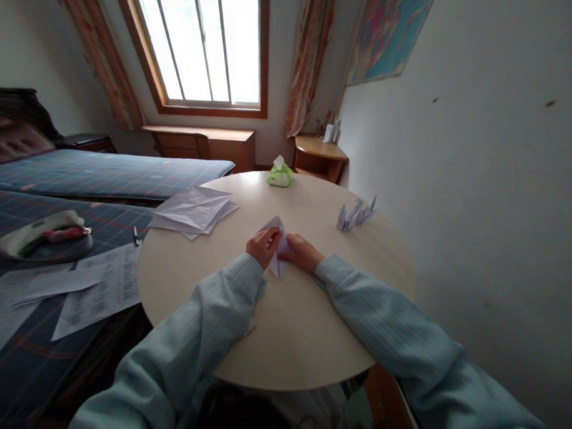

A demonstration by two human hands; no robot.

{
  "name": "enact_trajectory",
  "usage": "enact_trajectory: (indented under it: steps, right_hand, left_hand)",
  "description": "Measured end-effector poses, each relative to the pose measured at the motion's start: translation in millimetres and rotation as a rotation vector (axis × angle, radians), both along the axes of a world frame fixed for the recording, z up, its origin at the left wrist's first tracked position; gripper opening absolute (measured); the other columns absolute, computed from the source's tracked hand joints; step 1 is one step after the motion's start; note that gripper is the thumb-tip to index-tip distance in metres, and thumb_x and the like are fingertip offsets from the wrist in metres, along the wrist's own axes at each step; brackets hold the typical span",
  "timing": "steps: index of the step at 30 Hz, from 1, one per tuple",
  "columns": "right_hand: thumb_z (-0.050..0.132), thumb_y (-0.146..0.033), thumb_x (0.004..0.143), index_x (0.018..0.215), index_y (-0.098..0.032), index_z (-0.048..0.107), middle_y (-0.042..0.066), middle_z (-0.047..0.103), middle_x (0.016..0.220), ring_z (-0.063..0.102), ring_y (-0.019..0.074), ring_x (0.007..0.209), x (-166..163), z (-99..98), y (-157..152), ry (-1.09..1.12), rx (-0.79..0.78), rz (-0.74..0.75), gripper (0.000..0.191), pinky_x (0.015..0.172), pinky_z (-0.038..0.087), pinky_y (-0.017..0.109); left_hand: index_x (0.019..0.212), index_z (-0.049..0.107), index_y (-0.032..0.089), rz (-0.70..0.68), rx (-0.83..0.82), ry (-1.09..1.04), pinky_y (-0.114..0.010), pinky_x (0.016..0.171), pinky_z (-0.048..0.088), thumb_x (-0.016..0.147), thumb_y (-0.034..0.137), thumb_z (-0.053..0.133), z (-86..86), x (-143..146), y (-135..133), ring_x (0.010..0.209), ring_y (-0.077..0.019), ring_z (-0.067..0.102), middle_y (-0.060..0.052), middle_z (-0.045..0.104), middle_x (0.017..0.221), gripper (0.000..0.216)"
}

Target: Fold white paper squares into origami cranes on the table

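Note:
A partly folded sheet of white paper (279, 269) lies between my hands near the middle of the round table (290, 339). Its pointed ends face away from me and toward me. My left hand (263, 245) is closed on the left side of the paper, fingers curled over its upper part. From the right, my right hand (302, 253) grips the paper's edge, with the thumb low and the fingers higher up. Folded paper cranes (356, 214) stand in a row at the table's right side.
Creased paper sheets (194, 210) are stacked at the table's left edge. A green tissue pack (279, 174) sits at the far edge. On the bed to the left lie printed papers (101, 290), a pen (135, 236) and a whitish strapped item (45, 235). A wall (493, 232) rises close on the right.

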State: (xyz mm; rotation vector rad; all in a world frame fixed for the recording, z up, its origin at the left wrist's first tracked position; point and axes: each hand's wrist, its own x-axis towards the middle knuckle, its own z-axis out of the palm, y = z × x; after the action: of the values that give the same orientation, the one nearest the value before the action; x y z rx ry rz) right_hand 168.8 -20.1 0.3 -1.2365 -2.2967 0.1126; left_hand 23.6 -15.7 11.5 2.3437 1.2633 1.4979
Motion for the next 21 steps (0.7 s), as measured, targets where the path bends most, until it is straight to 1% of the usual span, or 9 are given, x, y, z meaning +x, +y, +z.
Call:
enact_trajectory:
  steps: [6, 10, 15, 21]
  right_hand:
    - [0.060, -0.032, 0.064, 0.097, -0.013, 0.048, 0.009, 0.057, 0.089, 0.051, 0.0187, 0.083, -0.3, 2.9, -1.0, -0.026, -0.010, -0.002, 0.040, 0.075, 0.041, 0.031]
    - [0.059, -0.032, 0.064, 0.094, -0.012, 0.049, 0.008, 0.057, 0.087, 0.051, 0.0183, 0.081, -1.2, 5.2, -2.2, -0.042, -0.025, -0.013, 0.038, 0.074, 0.042, 0.030]
    - [0.057, -0.031, 0.067, 0.094, -0.013, 0.049, 0.007, 0.056, 0.086, 0.050, 0.0173, 0.082, -0.3, 5.2, -3.3, -0.030, -0.009, 0.019, 0.033, 0.076, 0.040, 0.031]
    - [0.052, -0.029, 0.071, 0.094, -0.012, 0.050, 0.010, 0.056, 0.090, 0.049, 0.0180, 0.087, 0.5, 6.9, -4.6, -0.039, -0.018, 0.020, 0.029, 0.079, 0.039, 0.031]
  left_hand:
    - [0.092, 0.049, 0.018, -0.039, -0.025, -0.096, -0.016, 0.056, 0.044, 0.076, 0.028, 0.043, -0.6, 0.3, -0.6, 0.058, -0.0059, 0.054, -0.001, 0.062, 0.076, 0.020]
    - [0.095, 0.047, 0.019, -0.037, -0.023, -0.089, -0.015, 0.055, 0.043, 0.076, 0.028, 0.042, -2.3, -0.1, 0.5, 0.057, -0.0050, 0.053, 0.000, 0.061, 0.077, 0.022]
    - [0.093, 0.048, 0.018, -0.034, -0.033, -0.063, -0.015, 0.052, 0.043, 0.075, 0.030, 0.044, -3.6, 0.4, 1.3, 0.051, -0.0048, 0.050, 0.000, 0.061, 0.073, 0.022]
    - [0.085, 0.051, 0.017, -0.090, -0.079, 0.017, -0.017, 0.053, 0.044, 0.072, 0.030, 0.048, -3.3, 0.4, 2.3, 0.054, -0.0070, 0.052, -0.001, 0.062, 0.070, 0.019]
